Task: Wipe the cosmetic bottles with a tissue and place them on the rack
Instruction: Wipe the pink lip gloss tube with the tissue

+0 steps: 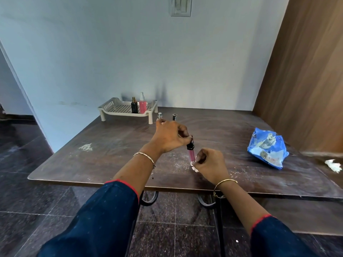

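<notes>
My left hand [169, 135] grips the black cap end of a slim pink lip-gloss tube [191, 152] held upright above the table. My right hand [208, 163] pinches a white tissue [194, 166] against the tube's lower end. A cream perforated rack [118, 108] stands at the table's back left with a dark square bottle [134, 105] and a pink spray bottle [142, 103] on it. Behind my left hand, a clear bottle with a silver top [159, 115] and a black-capped one [174, 117] stand on the table, partly hidden.
The brown table [111, 156] is dusted with white specks. A blue tissue packet [267, 147] lies at the right, with a crumpled white tissue [334, 165] near the right edge. A wooden panel [306, 71] bounds the right side, and a pale wall stands behind.
</notes>
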Tool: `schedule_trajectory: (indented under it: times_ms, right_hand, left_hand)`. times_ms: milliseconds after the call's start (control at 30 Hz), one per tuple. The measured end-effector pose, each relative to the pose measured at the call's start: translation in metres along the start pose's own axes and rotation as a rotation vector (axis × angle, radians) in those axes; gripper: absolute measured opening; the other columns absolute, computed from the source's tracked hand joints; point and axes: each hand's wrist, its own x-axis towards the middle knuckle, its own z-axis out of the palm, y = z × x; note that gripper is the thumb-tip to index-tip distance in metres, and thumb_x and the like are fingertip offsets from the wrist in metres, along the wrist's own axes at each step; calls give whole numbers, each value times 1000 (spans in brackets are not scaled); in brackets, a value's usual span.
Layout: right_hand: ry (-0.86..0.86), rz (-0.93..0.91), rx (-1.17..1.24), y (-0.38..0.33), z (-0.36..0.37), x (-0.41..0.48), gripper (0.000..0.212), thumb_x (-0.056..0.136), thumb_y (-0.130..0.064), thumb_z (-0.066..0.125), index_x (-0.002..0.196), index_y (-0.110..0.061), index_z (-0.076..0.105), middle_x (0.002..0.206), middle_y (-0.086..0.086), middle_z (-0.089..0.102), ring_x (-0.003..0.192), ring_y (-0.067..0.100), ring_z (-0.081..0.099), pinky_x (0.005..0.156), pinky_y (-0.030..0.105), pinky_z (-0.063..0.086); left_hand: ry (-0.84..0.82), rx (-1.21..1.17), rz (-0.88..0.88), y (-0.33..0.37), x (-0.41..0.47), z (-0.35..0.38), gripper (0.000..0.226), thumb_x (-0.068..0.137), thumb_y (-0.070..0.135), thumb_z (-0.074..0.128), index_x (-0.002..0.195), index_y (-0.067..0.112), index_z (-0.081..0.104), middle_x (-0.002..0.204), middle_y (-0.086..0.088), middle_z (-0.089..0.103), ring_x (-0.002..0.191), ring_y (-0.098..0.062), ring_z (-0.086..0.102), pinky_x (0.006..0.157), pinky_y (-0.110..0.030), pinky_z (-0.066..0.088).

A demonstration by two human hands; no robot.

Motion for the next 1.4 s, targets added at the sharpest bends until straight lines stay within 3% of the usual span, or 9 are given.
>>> schedule_trajectory:
  times_ms: [167, 300, 400, 533, 633, 767, 1000, 1200, 1400]
  right_hand:
    - [71, 121, 216, -2, -5, -1, 15, 67, -4, 78, 65, -10, 64, 62, 0, 65, 58, 17, 61, 60, 29, 51]
    - [184, 147, 486, -10, -14, 0, 17, 70, 5, 76, 70, -5, 63, 61, -1, 63, 50, -2, 56, 55, 13, 48]
    - [271, 79, 605, -22, -23, 2, 14, 71, 6, 76, 72, -1, 64, 63, 0, 64, 53, -2, 58, 57, 12, 49]
    - [314, 52, 668, -31, -25, 4, 14, 72, 6, 74, 74, -4, 65, 71, 5, 68, 65, 7, 65, 62, 13, 52]
    - [302, 89, 668, -26, -18, 0, 19, 71, 9, 73, 71, -8, 64, 68, 1, 66, 62, 4, 62, 61, 12, 50]
    - [199, 179, 642, -11, -9, -7, 22, 71, 7, 75, 67, -11, 62, 65, 2, 64, 59, 9, 58, 62, 19, 50]
    - [302, 86, 769, -26, -22, 4, 18, 73, 8, 73, 72, -6, 63, 68, 4, 64, 60, 4, 60, 62, 15, 51]
    - [215, 225, 792, -11, -5, -11, 16, 72, 9, 73, 77, 0, 62, 69, 5, 63, 61, 7, 58, 63, 16, 51]
    - [285, 175, 865, -26, -17, -1, 18, 73, 10, 71, 76, -4, 60, 69, 4, 63, 60, 5, 60, 64, 15, 52]
  left_hand:
    - [-3, -40, 27, 8, 2, 6, 15, 77, 39, 69, 72, 25, 71, 84, 17, 73, 92, 1, 61, 93, -27, 15]
    - [5, -43, 49, 10, 0, 9, 43, 87, 53, 54, 71, 17, 72, 58, 10, 60, 76, -12, 62, 88, -26, 13]
    - [12, -27, 30, 14, 0, 11, 63, 85, 61, 34, 77, 12, 73, 47, 1, 51, 73, -18, 62, 93, -29, 15]
    - [4, -30, 47, 16, -1, 10, 56, 93, 50, 40, 60, 10, 64, 41, 8, 37, 61, -17, 56, 97, -32, 20]
    - [-5, -29, 32, 17, -2, 9, 60, 86, 56, 35, 73, 10, 72, 44, 7, 42, 69, -19, 60, 91, -28, 17]
    - [-23, -18, 24, 19, -2, 8, 61, 86, 56, 35, 76, 9, 72, 41, 8, 34, 67, -19, 60, 92, -29, 17]
    - [4, 3, 37, 19, -2, 10, 51, 93, 46, 45, 64, 10, 67, 45, 6, 43, 65, -17, 59, 96, -31, 18]
    - [39, 20, 68, 16, 1, 12, 51, 85, 53, 41, 72, 15, 72, 65, -4, 69, 72, -15, 61, 84, -22, 10]
    - [52, 32, 72, 14, 2, 14, 39, 89, 39, 52, 67, 12, 69, 67, -5, 69, 73, -17, 61, 81, -19, 9]
